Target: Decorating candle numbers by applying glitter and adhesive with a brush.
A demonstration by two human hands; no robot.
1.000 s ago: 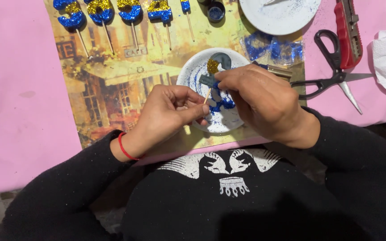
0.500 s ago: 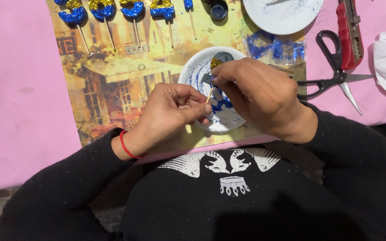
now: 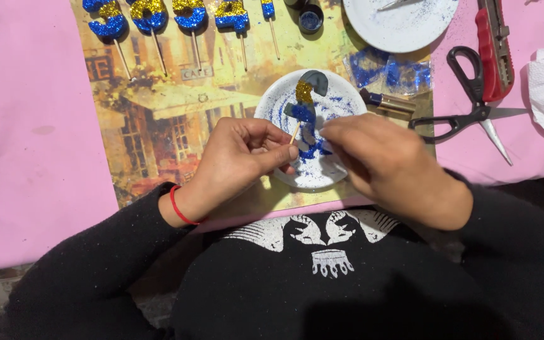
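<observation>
Glitter work over a small white plate (image 3: 322, 173). Left hand (image 3: 242, 157) pinches a thin wooden stick (image 3: 294, 133), grip clenched on it. The stick carries a grey number candle (image 3: 308, 101), part coated in gold and blue glitter, held just above the plate. Right hand (image 3: 382, 160) has its fingertips on the candle's lower part. Finished glittered candles (image 3: 171, 16) lie above on the printed paper; black scissors (image 3: 467, 116) to the right.
</observation>
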